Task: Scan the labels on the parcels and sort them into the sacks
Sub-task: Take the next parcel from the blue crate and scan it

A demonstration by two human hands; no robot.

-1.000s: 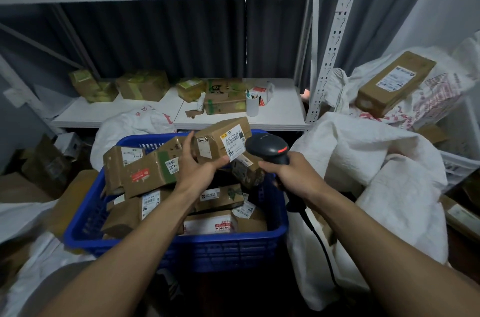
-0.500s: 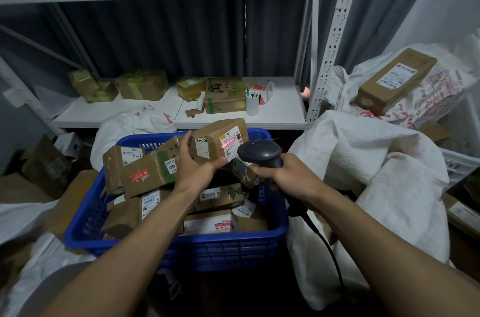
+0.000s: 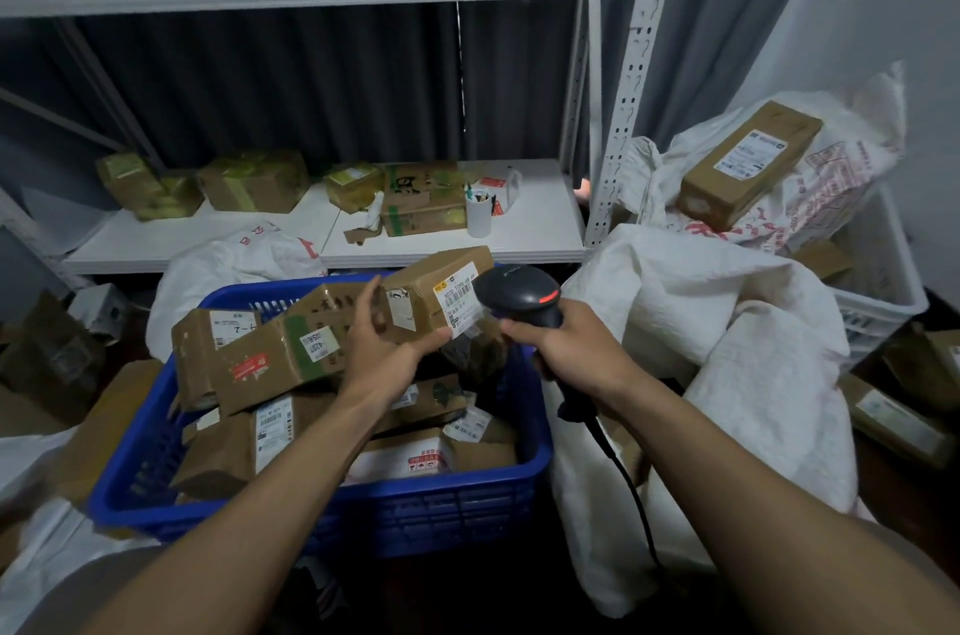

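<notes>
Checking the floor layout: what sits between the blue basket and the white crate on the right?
A crumpled white sack fills that gap, beside the basket; the crate shows past it. Head view.

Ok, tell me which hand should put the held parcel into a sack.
Left, probably. The left hand grips the parcel over the blue basket, while the right hand is wrapped round the scanner handle. The white sack lies to the right, so it must reach across.

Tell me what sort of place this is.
Likely a small parcel sorting room: a blue basket heaped with labelled boxes, a barcode scanner in the right hand, and white sacks beside metal shelving.
</notes>
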